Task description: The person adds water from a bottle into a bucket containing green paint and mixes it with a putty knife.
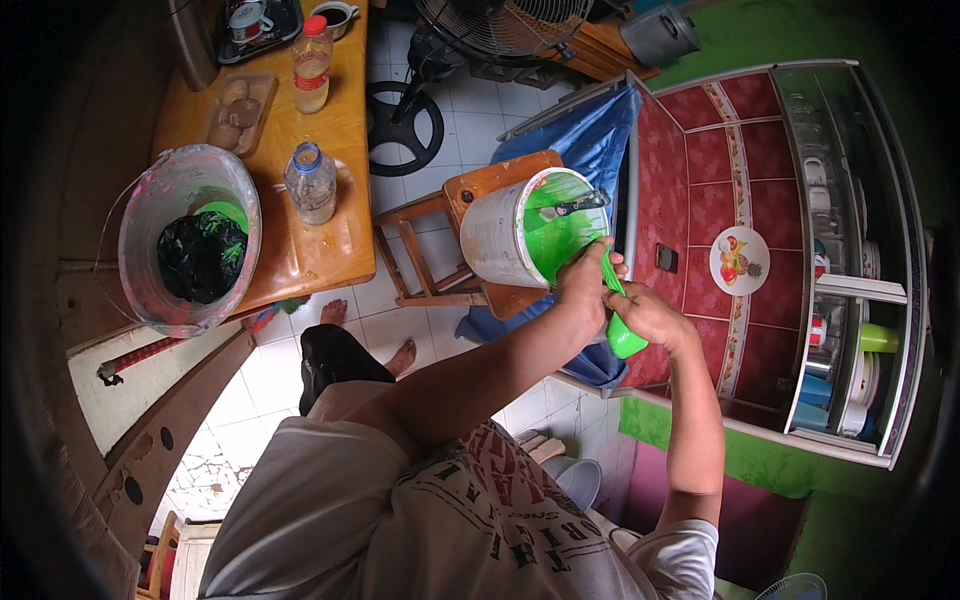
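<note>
My left hand (588,275) is at the near rim of a white paint bucket (488,235), its fingers closed on a narrow part of a bright green packet-like thing (628,340). Just to the right, my right hand (648,315) is wrapped round the same green thing, whose wider end hangs below the fingers. I cannot tell its exact kind. Inside the tilted-looking bucket, green paint (550,240) coats the wall. A paint-smeared tool with a dark handle (580,204) rests across the opening by the far right rim.
The bucket stands on a wooden chair (462,190). To the left, a wooden table (290,255) bears bottles and a grey pail (190,315) holding a black plastic bag. A standing fan (505,25) is at the back. On the right are red tiles (690,160) and a dish cabinet (850,290).
</note>
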`<state>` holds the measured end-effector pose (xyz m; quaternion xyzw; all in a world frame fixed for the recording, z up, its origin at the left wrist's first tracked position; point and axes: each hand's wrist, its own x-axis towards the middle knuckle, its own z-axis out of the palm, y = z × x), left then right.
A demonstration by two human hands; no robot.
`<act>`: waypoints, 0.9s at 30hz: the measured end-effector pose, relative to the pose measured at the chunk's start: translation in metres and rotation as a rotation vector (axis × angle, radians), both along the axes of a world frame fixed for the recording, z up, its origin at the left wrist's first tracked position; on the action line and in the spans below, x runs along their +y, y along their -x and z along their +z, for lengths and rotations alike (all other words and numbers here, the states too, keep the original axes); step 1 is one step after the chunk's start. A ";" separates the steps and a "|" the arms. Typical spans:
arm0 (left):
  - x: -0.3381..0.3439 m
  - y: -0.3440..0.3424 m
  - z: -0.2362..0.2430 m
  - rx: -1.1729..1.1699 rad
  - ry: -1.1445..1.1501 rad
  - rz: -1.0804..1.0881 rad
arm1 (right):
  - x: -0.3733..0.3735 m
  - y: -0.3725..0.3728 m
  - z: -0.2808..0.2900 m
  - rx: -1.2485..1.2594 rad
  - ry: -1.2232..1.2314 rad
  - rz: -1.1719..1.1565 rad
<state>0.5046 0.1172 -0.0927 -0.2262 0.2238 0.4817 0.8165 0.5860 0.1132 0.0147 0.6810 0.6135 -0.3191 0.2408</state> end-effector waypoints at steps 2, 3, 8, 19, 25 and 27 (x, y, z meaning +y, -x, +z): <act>-0.001 0.000 -0.001 0.007 -0.014 -0.002 | 0.000 0.002 0.001 -0.004 0.004 0.002; -0.002 0.000 -0.001 0.015 -0.016 -0.002 | 0.000 0.004 0.002 -0.011 0.013 -0.004; -0.006 0.000 0.004 0.052 -0.006 0.037 | -0.002 0.005 0.004 0.020 0.014 0.003; -0.014 0.001 0.008 0.035 -0.008 0.051 | -0.006 -0.015 -0.019 -0.012 -0.100 0.043; -0.008 0.003 0.005 0.042 0.021 0.040 | -0.006 0.011 0.000 -0.016 -0.008 -0.046; -0.008 0.003 0.005 0.023 0.007 0.028 | -0.007 0.010 0.002 0.073 -0.019 -0.075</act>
